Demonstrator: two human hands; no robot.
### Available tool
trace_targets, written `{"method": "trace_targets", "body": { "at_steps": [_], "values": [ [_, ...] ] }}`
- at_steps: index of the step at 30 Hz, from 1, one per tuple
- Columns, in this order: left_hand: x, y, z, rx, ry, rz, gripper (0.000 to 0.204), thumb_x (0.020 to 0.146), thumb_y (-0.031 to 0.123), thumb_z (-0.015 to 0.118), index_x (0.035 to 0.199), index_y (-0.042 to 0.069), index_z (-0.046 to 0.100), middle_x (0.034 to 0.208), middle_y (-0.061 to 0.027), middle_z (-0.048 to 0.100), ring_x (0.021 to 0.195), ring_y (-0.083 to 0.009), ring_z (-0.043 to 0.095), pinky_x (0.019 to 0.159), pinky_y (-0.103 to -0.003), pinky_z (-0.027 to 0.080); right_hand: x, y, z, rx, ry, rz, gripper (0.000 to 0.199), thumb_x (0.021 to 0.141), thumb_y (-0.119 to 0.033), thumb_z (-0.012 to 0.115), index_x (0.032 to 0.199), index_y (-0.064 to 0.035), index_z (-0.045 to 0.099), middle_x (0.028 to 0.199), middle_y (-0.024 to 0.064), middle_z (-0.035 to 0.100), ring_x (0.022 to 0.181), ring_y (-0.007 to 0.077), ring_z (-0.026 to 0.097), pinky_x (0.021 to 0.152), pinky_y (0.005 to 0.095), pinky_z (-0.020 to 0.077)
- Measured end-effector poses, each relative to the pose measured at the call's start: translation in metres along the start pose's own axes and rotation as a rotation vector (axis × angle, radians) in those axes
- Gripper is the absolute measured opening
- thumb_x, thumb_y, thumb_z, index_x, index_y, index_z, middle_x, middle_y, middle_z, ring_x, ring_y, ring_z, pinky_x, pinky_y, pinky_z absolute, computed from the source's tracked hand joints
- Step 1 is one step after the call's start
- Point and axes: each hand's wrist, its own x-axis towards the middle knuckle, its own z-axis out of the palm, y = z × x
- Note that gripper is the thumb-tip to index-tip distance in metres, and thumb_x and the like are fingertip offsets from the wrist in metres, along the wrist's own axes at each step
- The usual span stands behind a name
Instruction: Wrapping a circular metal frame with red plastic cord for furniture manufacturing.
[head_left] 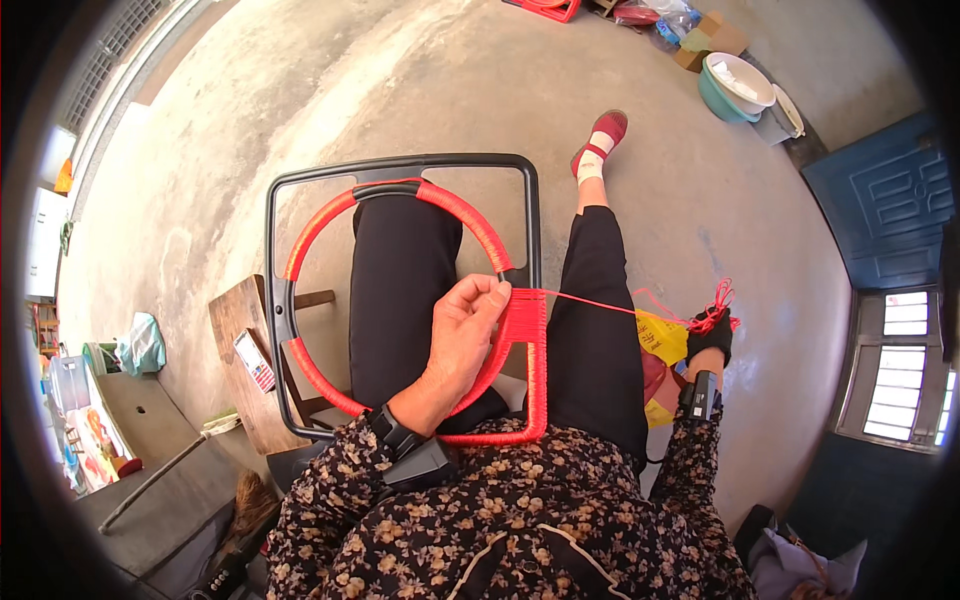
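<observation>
There lay the frame (534, 200), across the lap, mainly over the left leg (398, 285), and the winding was well along but unfinished! The ring (470, 217) inside it was mostly red, with three black stretches showing: far, left and a short one right. On the outer bars, red covered the near right corner and its adjoining lengths; the far and left bars were bare, and a red band bridged ring and frame on the right. The left hand (462, 330) had its grip pinched on the ring's right side, while the gloved right hand (712, 337), out right, was clutching the bunched cord (718, 308), one strand running taut to the band. And the count: one frame, one ring, two hands, one bunch of cord; one phone (254, 362) on one stool (232, 315) at left; one red shoe (612, 126) far ahead; and two basins, white (745, 80) over teal (716, 98), far right.
</observation>
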Motion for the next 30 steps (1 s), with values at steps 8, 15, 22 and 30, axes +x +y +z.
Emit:
{"method": "trace_targets", "body": {
  "at_steps": [8,15,22,30],
  "values": [
    [0.003,0.0,0.001,0.005,0.075,0.135,0.049,0.1,0.042,0.033,0.124,0.002,0.046,0.11,-0.0092,0.06,0.09,-0.0138,0.061,0.075,-0.027,0.051,-0.151,0.073,0.234,-1.287,-0.458,-1.065,0.026,0.088,-0.01,0.055,0.113,-0.0032,0.059,0.104,0.0114,0.063,0.086,0.0228,0.064,0.076,0.0321,0.0498],
    [-0.005,0.001,-0.003,-0.162,0.036,0.152,0.032,0.091,0.0,0.04,0.122,0.001,0.047,0.108,-0.0094,0.06,0.09,-0.0152,0.063,0.08,-0.031,0.054,-0.199,0.083,0.271,-1.589,-0.93,-1.152,0.019,0.088,-0.011,0.055,0.104,-0.0028,0.06,0.1,0.0093,0.062,0.083,0.0186,0.061,0.07,0.0326,0.0496],
    [-0.001,-0.009,-0.006,-0.147,0.039,-0.117,0.022,0.093,0.003,0.042,0.111,0.001,0.054,0.088,-0.0042,0.063,0.074,-0.0113,0.062,0.066,-0.026,0.052,-0.143,0.114,0.243,-1.09,-1.049,0.149,0.025,0.085,-0.011,0.061,0.108,-0.0006,0.061,0.095,0.0064,0.065,0.082,0.0134,0.061,0.071,0.0275,0.0489],
    [-0.001,-0.013,-0.005,-0.072,0.098,-0.175,0.017,0.097,0.016,0.047,0.106,0.003,0.053,0.081,-0.005,0.064,0.062,-0.0114,0.06,0.055,-0.026,0.051,-0.149,0.121,0.256,-1.362,-1.098,0.134,0.028,0.085,-0.011,0.06,0.111,-0.0001,0.062,0.091,0.0053,0.068,0.081,0.0106,0.061,0.072,0.0283,0.0498]
  ]
}}
